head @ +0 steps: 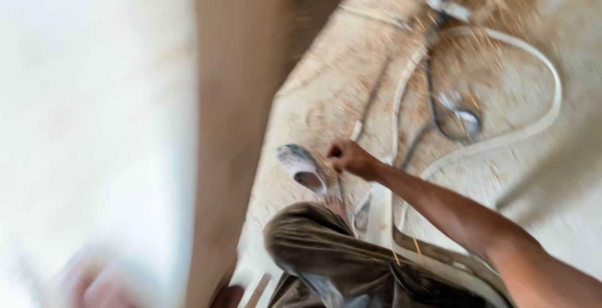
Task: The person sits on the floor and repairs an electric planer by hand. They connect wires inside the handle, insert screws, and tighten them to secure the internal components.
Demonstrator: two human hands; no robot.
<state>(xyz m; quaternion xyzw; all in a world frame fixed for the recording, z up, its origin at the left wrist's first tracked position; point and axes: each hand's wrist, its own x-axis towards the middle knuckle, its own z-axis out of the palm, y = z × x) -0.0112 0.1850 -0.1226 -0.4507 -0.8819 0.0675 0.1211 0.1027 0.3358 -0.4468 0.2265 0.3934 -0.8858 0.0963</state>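
The whole view is smeared by motion. My right hand [351, 157] reaches from the lower right over a sawdust-covered floor [539, 176], its fingers curled shut into a fist. The blur hides whether anything thin is in them. Just left of the hand lies a grey-and-white sandal [301, 167] on my foot. Below it is my bent knee in brown trousers [313, 245]. A pinkish smear at the bottom left [94, 289] may be my left hand, but it is too blurred to read.
A tall brown wooden board [232, 126] stands beside a large white panel [94, 107] on the left. A looping white hose [545, 113] and dark cables [433, 101] lie on the floor beyond the hand. A pale frame piece [439, 261] lies by my leg.
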